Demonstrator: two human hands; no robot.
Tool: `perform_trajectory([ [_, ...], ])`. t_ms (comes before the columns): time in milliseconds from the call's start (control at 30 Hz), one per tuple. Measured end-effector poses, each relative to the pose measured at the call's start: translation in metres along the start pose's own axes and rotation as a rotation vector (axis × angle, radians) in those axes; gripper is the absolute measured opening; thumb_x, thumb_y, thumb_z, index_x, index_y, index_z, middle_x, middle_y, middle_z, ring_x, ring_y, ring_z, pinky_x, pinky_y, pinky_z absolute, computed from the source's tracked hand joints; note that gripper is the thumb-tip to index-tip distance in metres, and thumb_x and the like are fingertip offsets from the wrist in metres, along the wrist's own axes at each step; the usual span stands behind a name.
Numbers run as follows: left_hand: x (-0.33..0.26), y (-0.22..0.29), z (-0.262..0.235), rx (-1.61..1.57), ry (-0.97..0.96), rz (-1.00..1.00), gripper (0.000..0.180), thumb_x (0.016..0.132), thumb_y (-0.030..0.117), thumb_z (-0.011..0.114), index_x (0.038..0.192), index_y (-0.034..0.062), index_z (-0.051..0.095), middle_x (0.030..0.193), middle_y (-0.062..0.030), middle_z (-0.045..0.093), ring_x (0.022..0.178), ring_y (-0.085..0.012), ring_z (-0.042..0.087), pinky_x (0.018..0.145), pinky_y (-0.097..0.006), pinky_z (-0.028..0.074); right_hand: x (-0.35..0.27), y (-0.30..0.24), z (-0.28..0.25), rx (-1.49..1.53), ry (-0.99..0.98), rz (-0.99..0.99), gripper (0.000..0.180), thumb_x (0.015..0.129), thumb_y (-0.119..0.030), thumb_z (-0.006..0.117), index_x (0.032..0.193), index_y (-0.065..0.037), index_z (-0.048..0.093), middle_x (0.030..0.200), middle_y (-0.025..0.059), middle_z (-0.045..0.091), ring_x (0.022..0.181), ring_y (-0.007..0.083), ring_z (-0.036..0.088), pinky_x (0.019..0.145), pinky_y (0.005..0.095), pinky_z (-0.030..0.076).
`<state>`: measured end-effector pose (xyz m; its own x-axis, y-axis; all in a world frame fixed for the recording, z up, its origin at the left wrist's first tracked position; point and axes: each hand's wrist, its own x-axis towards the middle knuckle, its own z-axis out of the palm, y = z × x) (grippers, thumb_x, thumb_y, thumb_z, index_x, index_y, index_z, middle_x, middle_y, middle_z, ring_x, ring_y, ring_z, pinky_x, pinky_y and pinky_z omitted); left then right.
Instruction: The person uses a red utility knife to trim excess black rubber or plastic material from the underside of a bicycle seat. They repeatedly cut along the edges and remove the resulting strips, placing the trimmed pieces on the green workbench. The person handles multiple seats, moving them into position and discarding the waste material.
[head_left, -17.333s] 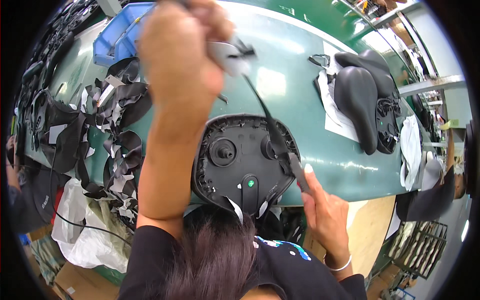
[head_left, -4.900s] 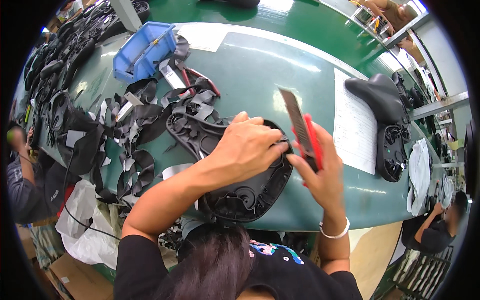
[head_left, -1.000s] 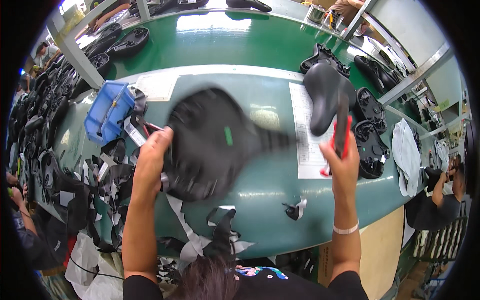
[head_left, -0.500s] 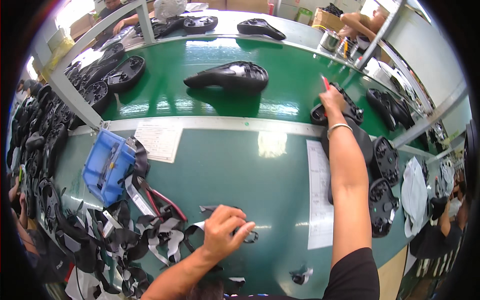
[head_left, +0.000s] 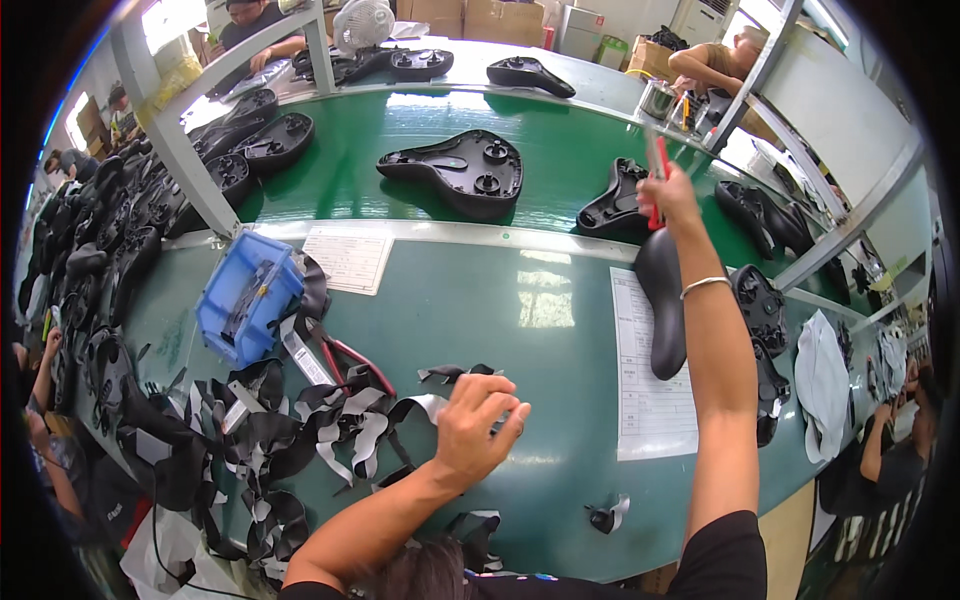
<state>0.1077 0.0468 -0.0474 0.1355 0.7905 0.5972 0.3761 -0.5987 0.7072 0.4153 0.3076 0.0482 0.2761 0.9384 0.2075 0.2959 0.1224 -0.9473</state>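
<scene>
My right hand (head_left: 668, 198) is closed round a red-handled tool (head_left: 657, 170) held upright over the green belt; its silvery upper part is blurred. Just left of that hand, a black bicycle saddle (head_left: 612, 203) rests on the belt with its underside showing. Below the hand, a smooth black saddle (head_left: 660, 290) partly covers a printed sheet (head_left: 640, 405). My left hand (head_left: 476, 428) hovers over the near table, fingers loosely curled and thumb apart, with nothing visible in it. Close beside it lie curled black and white trimmings (head_left: 365, 425).
A blue bin (head_left: 250, 305) and red-handled pliers (head_left: 355, 360) lie at left. Another saddle (head_left: 468, 170) sits mid-belt, underside up. Many saddles (head_left: 110, 260) are heaped at far left, with more (head_left: 760, 305) at right. Metal posts (head_left: 180, 140) frame the belt. Other people work beyond and at the sides.
My right hand has lifted the red-handled tool off the saddle, which now points differently. The mid-belt saddle, seen side-on before, now shows its underside. The dark loop by my left thumb no longer shows.
</scene>
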Motion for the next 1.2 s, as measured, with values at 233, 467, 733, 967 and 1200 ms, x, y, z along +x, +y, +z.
perform_trajectory([
  [233,-0.008,-0.003,0.011,-0.055,-0.037,0.027,0.011,0.078,0.006,0.071,0.076,0.0011,0.062,0.084,-0.0099,0.062,0.077,-0.0235,0.057,0.064,-0.032,0.047,0.003,0.111,0.026,-0.025,0.129,0.193,0.043,0.066,-0.013,0.075,0.106,-0.005,0.062,0.077,0.0067,0.061,0.063,0.0172,0.059,0.061,0.0353,0.051],
  [467,-0.010,-0.007,0.007,-0.167,0.068,-0.179,0.012,0.083,0.007,0.068,0.090,0.0020,0.060,0.089,-0.0075,0.061,0.076,-0.0155,0.056,0.053,-0.024,0.045,-0.060,0.028,0.092,0.655,0.093,0.151,0.034,0.079,-0.013,0.070,0.110,-0.005,0.056,0.096,0.0100,0.063,0.079,0.0224,0.065,0.066,0.0349,0.057],
  [733,0.011,0.016,-0.008,-0.521,0.312,-0.162,0.056,0.079,0.010,0.073,0.125,0.0004,0.043,0.114,-0.0109,0.055,0.099,-0.0180,0.058,0.080,-0.031,0.050,-0.330,-0.103,0.099,0.912,-0.325,0.386,0.044,0.089,-0.015,0.064,0.128,-0.006,0.045,0.107,0.0085,0.057,0.087,0.0179,0.064,0.072,0.0307,0.055],
  [967,-0.007,0.017,-0.061,-0.652,0.490,-0.418,0.024,0.084,0.011,0.059,0.106,0.0035,0.055,0.101,-0.0080,0.059,0.094,-0.0180,0.058,0.087,-0.034,0.048,-0.384,-0.076,0.046,0.513,-0.436,0.274,0.044,0.088,-0.011,0.065,0.126,-0.003,0.045,0.083,0.0043,0.058,0.061,0.0087,0.057,0.051,0.0247,0.050],
  [1200,-0.064,0.010,-0.115,-1.092,0.095,-0.979,0.039,0.083,0.025,0.057,0.112,-0.0014,0.055,0.103,-0.0093,0.062,0.089,-0.0160,0.062,0.081,-0.032,0.051,-0.419,-0.011,0.003,0.218,-0.252,0.284,0.037,0.097,-0.021,0.051,0.130,-0.005,0.045,0.083,0.0041,0.059,0.058,0.0081,0.054,0.051,0.0227,0.048],
])
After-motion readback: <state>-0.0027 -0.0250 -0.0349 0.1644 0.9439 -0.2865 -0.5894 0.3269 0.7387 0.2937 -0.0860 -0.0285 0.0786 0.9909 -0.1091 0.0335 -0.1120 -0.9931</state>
